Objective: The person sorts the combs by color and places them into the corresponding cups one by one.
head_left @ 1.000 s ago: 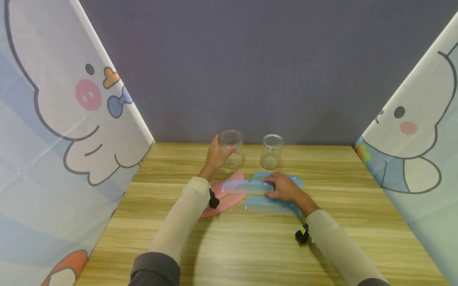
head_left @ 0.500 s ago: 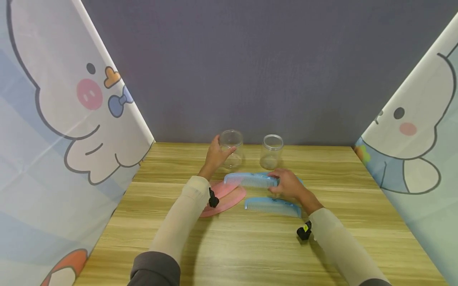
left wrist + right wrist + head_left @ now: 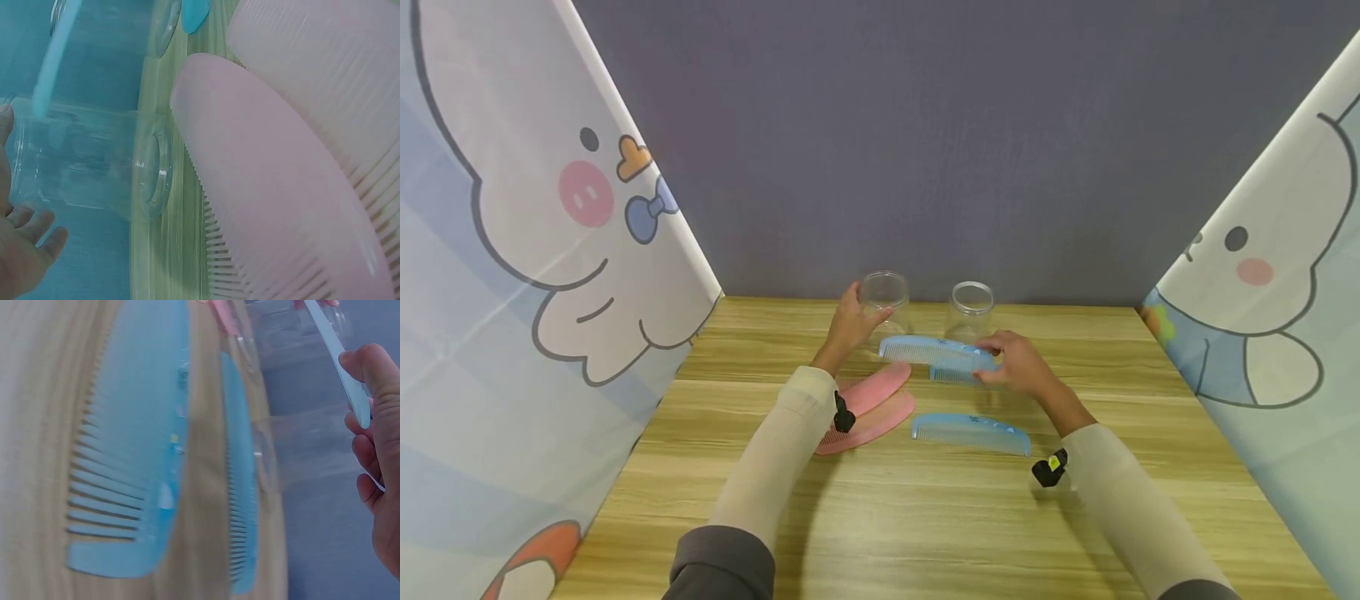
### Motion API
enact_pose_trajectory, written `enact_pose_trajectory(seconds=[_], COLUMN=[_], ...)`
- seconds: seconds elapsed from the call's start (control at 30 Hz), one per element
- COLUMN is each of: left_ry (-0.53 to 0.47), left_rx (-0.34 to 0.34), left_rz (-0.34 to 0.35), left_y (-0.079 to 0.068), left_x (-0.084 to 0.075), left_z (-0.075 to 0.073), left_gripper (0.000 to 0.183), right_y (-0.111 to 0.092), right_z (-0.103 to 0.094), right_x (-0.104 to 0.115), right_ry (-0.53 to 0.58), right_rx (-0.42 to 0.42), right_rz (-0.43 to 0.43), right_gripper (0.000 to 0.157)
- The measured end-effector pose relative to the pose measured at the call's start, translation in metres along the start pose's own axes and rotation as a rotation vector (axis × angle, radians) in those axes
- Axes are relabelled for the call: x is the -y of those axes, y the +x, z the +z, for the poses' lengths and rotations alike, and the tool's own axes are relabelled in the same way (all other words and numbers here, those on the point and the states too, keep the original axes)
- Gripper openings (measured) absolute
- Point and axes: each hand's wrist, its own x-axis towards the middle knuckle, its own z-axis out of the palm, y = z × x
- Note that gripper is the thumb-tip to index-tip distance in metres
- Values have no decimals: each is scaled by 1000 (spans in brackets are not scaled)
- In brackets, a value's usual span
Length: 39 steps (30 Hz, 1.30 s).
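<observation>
My right hand (image 3: 1021, 367) pinches a light blue comb (image 3: 925, 349) at its right end, between thumb and fingers. The comb is off the table, level with the lower part of two clear jars, teeth facing down. My left hand (image 3: 848, 323) holds the left clear jar (image 3: 886, 289) from its left side, thumb in front; in the left wrist view thumb and fingers lie on either side of this jar (image 3: 81, 162). The right clear jar (image 3: 972, 302) stands upright, its base partly hidden by the comb. A second blue comb (image 3: 953, 373) lies partly behind the held one.
A third blue comb (image 3: 972, 433) lies nearer the front of the wooden table (image 3: 940, 517). Two pink combs (image 3: 883, 388) lie overlapping beneath my left wrist. A grey wall (image 3: 925, 167) stands behind the jars, with cartoon-printed panels (image 3: 527, 292) on both sides.
My right hand has lifted the blue comb and carried it away from me, toward the jars, uncovering more of the pink combs. My left hand has stayed at the left jar.
</observation>
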Motion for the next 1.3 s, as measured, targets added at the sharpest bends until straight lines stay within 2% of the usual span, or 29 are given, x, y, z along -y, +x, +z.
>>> enact_pose_trajectory(seconds=[0.23,0.47,0.6,0.73,0.93,1.17,1.3], left_ry=[-9,15,4,-10,-37,-56,-60], left_rx=[17,21,30,36,46,61,55], left_rz=[6,3,1,5,-12,-1,-22], left_y=[1,3,3,2,0,1,-1], left_x=[2,2,4,5,5,2,2], left_z=[-2,-3,-3,-3,-3,-2,-4], left_gripper=[99,87,94,103,103,103,103], right_y=[13,28,39,47,61,71,77], right_z=[-20,-38,-44,-48,-47,-45,-42], right_x=[2,6,11,16,20,25,31], right_ry=[-36,-57,-93,-130,-161,-127,-92], right_rx=[-51,-51,-74,-66,-36,-65,-45], right_rz=[-26,5,15,53,94,101,100], right_gripper=[45,47,46,48,50,51,51])
